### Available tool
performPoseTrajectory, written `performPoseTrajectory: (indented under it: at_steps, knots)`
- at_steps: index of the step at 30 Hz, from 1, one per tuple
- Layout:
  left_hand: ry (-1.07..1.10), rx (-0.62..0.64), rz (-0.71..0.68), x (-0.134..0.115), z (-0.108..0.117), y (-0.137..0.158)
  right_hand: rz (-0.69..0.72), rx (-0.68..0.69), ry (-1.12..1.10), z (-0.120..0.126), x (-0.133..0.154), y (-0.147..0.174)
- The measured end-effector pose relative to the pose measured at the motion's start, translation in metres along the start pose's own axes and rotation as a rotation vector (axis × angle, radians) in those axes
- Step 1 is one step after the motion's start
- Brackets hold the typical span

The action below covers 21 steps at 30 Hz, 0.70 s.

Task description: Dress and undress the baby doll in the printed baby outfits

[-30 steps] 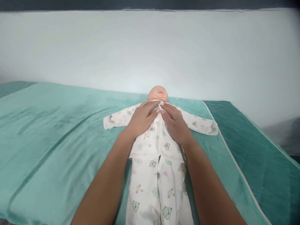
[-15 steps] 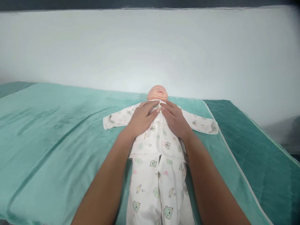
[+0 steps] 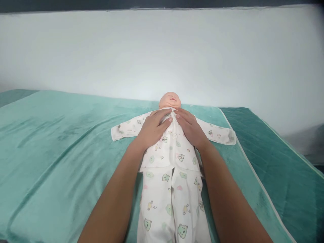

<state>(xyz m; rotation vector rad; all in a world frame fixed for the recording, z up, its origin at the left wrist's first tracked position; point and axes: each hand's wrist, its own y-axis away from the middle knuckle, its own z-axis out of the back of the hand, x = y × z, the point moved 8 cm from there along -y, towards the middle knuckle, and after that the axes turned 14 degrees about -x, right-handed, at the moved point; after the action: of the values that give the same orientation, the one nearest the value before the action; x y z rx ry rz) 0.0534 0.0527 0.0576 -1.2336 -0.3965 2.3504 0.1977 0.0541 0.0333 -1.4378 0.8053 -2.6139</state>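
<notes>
A baby doll lies on its back, its head toward the wall. It wears a white printed jacket with long sleeves spread to both sides, and matching trousers that run out of the bottom of the view. My left hand rests flat on the left half of the jacket's chest, fingers stretched toward the collar. On the other half, my right hand lies flat in the same way. Between the two hands runs the jacket's front opening, with a small button below the thumbs.
A light green blanket is spread under the doll, with a long crease on the left. Its pale edge lies over a darker green quilted cover at the right. A white wall rises behind the bed.
My right thumb has shifted slightly right, away from the jacket's front opening. My left hand and the doll look the same.
</notes>
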Motion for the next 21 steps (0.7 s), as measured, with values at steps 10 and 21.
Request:
performPoseTrajectory:
  at_steps: [10, 21]
  knots:
    - [-0.147, -0.28, 0.009, 0.051, 0.022, 0.013, 0.118, -0.091, 0.045, 0.012, -0.014, 0.006]
    - [-0.704, -0.4, 0.363, 0.14, 0.117, 0.096, 0.124, -0.303, 0.71, 0.128, -0.132, 0.068]
